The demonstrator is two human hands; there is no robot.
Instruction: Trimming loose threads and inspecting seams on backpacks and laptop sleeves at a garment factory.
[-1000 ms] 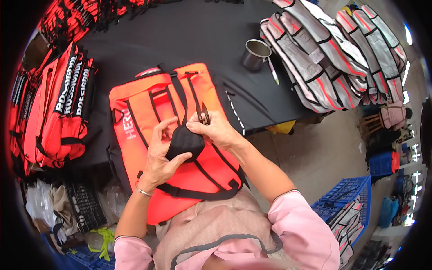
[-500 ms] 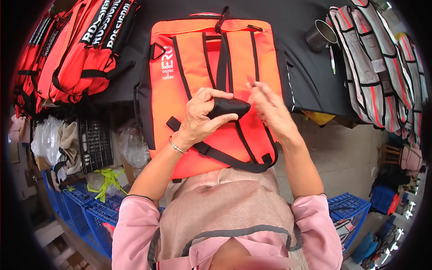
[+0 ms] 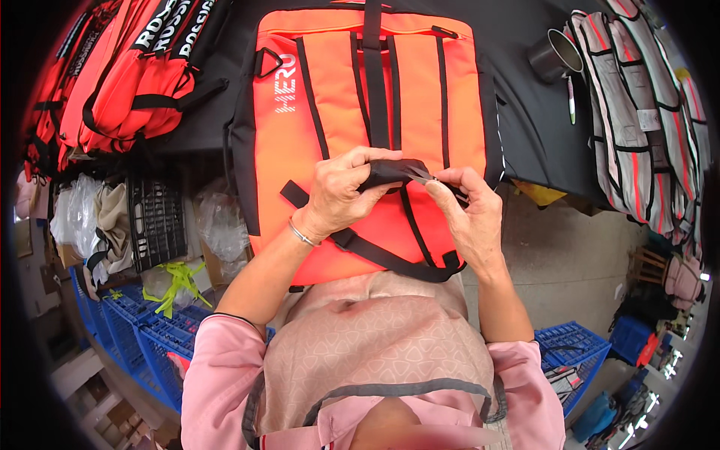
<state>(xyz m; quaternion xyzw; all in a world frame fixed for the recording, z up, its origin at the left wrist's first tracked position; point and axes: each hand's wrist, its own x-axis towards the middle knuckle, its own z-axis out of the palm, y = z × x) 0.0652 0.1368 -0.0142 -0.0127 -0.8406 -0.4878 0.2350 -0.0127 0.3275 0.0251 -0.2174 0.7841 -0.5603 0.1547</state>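
So the left hand (image 3: 336, 193) is pinching a black piece (image 3: 381, 173) between thumb and fingers, just over the orange bag (image 3: 420, 97), which is lying straps-up on the black table (image 3: 534, 139). Right hand (image 3: 474, 219) is gripping small snips (image 3: 418, 174), tips pointing at the piece's right end; can't tell if they're actually touching. A grey mug (image 3: 551, 57) is sitting off to the right.
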